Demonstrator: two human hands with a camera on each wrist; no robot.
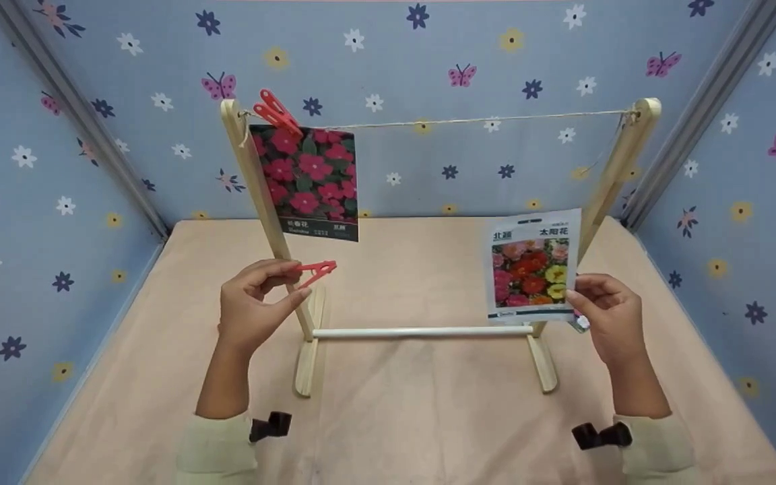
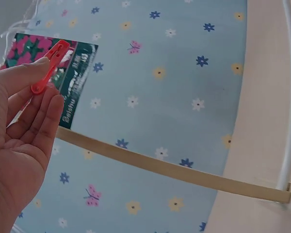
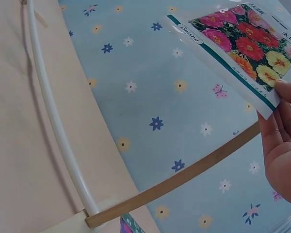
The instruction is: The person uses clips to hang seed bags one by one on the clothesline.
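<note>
My left hand (image 1: 253, 303) pinches a red clothespin (image 1: 317, 271) between thumb and fingers, in front of the rack's left post. The same clothespin (image 2: 51, 68) shows close up in the left wrist view. At the right, my right hand (image 1: 609, 316) holds a white flower seed packet (image 1: 531, 269) by its lower right edge, below the string and in front of the right post. A dark seed packet with pink flowers (image 1: 310, 178) hangs at the string's left end, with red clothespins (image 1: 277, 113) at its top.
A wooden rack with a left post (image 1: 253, 175) and right post (image 1: 613, 168) carries a string (image 1: 462, 121) across the top. A white bar (image 1: 422, 333) joins the posts low down. Another colourful packet (image 1: 580, 322) partly shows behind my right hand. Flowered panels surround the pinkish tabletop (image 1: 422, 417).
</note>
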